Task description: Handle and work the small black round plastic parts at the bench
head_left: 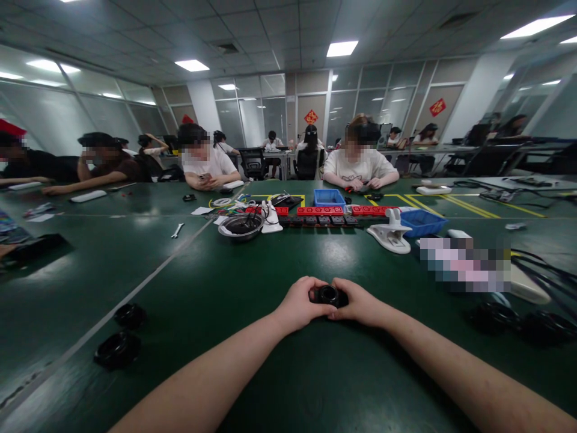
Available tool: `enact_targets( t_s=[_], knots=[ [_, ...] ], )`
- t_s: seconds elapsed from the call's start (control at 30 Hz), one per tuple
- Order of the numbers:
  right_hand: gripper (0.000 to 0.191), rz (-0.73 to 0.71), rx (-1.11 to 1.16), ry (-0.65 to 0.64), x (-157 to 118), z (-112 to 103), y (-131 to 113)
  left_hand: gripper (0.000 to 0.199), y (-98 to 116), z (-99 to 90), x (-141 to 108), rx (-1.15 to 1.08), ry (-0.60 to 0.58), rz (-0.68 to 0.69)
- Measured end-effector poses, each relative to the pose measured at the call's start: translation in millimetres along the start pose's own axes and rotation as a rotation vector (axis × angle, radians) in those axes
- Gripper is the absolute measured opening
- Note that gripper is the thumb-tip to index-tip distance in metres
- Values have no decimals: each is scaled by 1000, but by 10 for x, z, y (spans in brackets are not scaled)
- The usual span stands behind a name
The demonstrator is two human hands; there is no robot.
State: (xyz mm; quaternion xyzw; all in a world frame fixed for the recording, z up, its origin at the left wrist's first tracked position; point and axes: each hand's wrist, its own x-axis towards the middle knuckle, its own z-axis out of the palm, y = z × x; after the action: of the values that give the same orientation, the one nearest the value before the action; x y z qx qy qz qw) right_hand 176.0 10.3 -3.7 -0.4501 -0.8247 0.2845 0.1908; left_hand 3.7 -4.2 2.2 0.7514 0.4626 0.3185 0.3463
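Note:
Both my hands are closed around a black ring-shaped part [330, 294] with a round opening, low over the green table [252, 270]. My left hand [303, 305] grips its left side, thumb in front and fingers behind. From the other side my right hand [359, 302] holds it the same way, and the two thumbs nearly meet at the front. Similar black parts lie apart from my hands: one [130, 315] and another [117, 349] at the left, and two more, one here [494, 316] and one beside it [547, 328], at the right.
Across the middle stand a metal bowl [241, 228], red power strips [321, 211], a white clip stand [391, 233] and blue bins, one at right [422, 222]. A wrench [177, 230] lies left. Black cables [550, 270] spread at right. People [360, 162] sit opposite.

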Motion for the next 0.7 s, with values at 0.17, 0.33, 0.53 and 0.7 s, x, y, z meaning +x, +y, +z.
enact_targets(
  t_s=[0.17,0.33,0.53,0.7],
  knots=[
    [32,175,-354,254,-14,184,-181,42,84,51,-37,118,137,-70],
    [31,166,-443,253,-38,205,-264,41,63,27,-28,126,134,-49],
    [48,-131,-107,29,-63,-33,-98,41,-14,-71,8,1,-73,66],
    [34,-181,42,-141,-50,-168,-22,38,24,-85,-15,-1,-73,116]
  ],
)
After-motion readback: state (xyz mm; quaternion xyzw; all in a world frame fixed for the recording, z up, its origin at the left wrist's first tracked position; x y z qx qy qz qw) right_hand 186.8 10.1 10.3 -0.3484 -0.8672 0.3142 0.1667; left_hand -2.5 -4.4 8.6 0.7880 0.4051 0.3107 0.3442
